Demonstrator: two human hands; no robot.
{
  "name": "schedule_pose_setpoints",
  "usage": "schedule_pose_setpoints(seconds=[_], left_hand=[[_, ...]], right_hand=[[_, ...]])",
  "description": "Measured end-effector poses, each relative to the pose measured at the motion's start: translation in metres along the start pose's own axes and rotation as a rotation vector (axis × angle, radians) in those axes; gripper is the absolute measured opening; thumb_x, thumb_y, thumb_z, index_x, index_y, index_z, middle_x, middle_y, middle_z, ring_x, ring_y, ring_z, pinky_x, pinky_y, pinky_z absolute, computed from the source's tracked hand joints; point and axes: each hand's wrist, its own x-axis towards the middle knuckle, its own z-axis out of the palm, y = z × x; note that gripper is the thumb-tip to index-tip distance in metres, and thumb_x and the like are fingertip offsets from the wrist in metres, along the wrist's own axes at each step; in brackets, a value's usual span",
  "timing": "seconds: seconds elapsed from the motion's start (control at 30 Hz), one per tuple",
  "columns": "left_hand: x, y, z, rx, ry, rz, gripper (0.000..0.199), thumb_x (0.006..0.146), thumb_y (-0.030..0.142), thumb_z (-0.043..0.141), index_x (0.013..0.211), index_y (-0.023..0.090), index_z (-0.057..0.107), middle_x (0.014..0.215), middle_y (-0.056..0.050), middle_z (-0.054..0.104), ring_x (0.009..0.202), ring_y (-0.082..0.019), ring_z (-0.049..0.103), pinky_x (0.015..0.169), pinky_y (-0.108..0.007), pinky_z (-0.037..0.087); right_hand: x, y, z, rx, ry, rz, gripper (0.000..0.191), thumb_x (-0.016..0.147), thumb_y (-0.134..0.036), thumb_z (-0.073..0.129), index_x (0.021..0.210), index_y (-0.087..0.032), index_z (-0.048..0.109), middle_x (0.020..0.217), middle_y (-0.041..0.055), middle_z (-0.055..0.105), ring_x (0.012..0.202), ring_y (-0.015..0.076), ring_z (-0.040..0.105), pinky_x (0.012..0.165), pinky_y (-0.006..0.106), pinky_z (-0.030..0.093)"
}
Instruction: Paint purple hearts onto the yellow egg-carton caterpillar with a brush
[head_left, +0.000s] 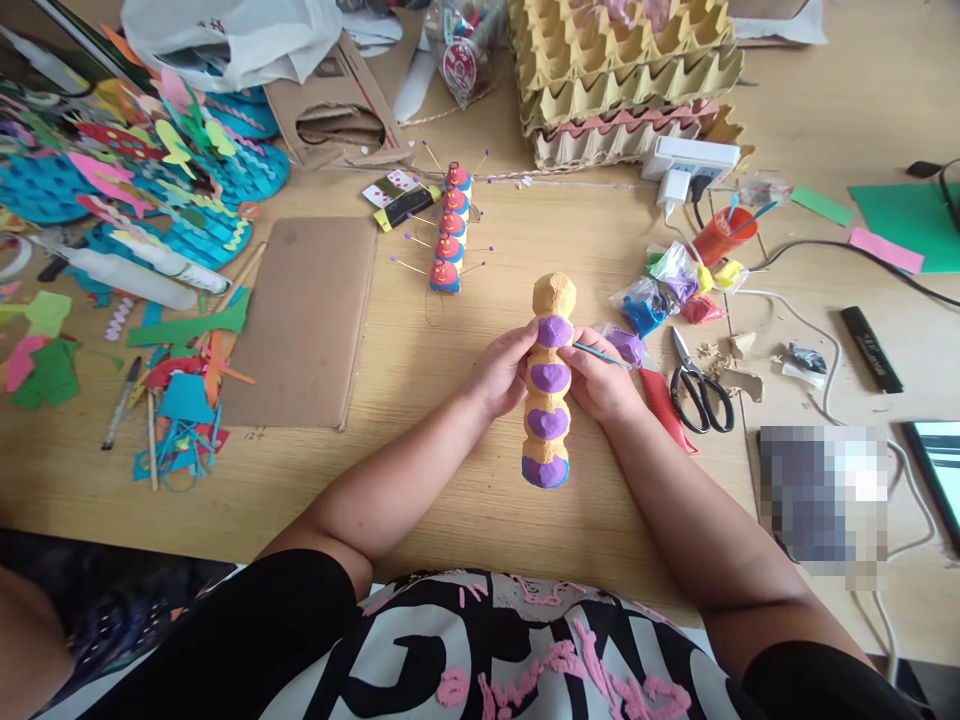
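Between my hands is a bumpy orange strip of egg-carton cups [553,296] with purple clay patches on several bumps and a little blue at its near end. My left hand [501,372] grips its left edge near the upper part. On the right edge is my right hand [602,378], its fingers closed against the strip and around a thin blue stick [601,353]. Farther away on the table stands a finished-looking strip [448,249] with red faces, blue parts and purple-tipped pins sticking out at both sides.
Black scissors [701,390], a red strip [666,410] and clay packets [660,300] lie to the right. Stacked egg trays [630,80] and a power strip [690,158] are behind. Brown cardboard [300,320] and paper scraps [187,400] lie left.
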Motion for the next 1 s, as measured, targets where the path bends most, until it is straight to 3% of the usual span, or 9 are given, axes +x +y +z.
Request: schedule_pose_setpoints(seconds=[0.13,0.43,0.6,0.8,1.0], left_hand=[[-0.0021,0.0008,0.0041,-0.045,0.036,-0.019,0.037,0.091,0.058,0.096,0.088,0.024,0.083,0.086,-0.004,0.078,0.074,-0.018,0.067,0.071,-0.034,0.048],[-0.0030,0.0056,0.0055,-0.099,0.035,-0.063,0.029,0.097,0.049,0.091,0.089,0.022,0.084,0.085,-0.004,0.082,0.071,-0.019,0.069,0.067,-0.031,0.051],[-0.0026,0.0042,0.0039,-0.044,0.015,-0.042,0.036,0.095,0.056,0.092,0.089,0.022,0.083,0.083,-0.005,0.080,0.068,-0.018,0.065,0.063,-0.030,0.048],[-0.0030,0.0012,0.0035,-0.006,-0.006,0.002,0.040,0.091,0.062,0.095,0.088,0.024,0.082,0.086,-0.004,0.079,0.077,-0.020,0.068,0.073,-0.037,0.051],[-0.0063,0.0027,0.0079,0.018,-0.004,0.003,0.041,0.091,0.063,0.095,0.089,0.024,0.084,0.090,-0.003,0.080,0.081,-0.019,0.070,0.076,-0.034,0.054]], right_hand=[[-0.0007,-0.0022,0.0014,-0.002,-0.002,0.002,0.046,0.064,-0.050,0.110,0.085,-0.025,0.078,0.081,-0.0020,0.079,0.072,0.0163,0.069,0.073,0.032,0.060],[-0.0015,-0.0055,0.0048,0.048,-0.017,0.029,0.046,0.061,-0.049,0.112,0.084,-0.025,0.079,0.080,-0.0029,0.080,0.072,0.0152,0.070,0.074,0.031,0.061],[-0.0007,-0.0056,0.0046,0.031,-0.014,0.028,0.042,0.065,-0.046,0.109,0.083,-0.026,0.077,0.080,-0.0034,0.079,0.071,0.0154,0.070,0.073,0.031,0.061],[-0.0002,-0.0041,0.0005,0.000,0.008,0.029,0.033,0.071,-0.042,0.100,0.085,-0.026,0.075,0.079,-0.0020,0.075,0.069,0.0169,0.067,0.074,0.035,0.061],[0.0032,-0.0023,-0.0043,0.000,0.017,0.035,0.032,0.069,-0.038,0.098,0.078,-0.025,0.070,0.075,-0.0026,0.071,0.067,0.0158,0.063,0.068,0.032,0.056]])
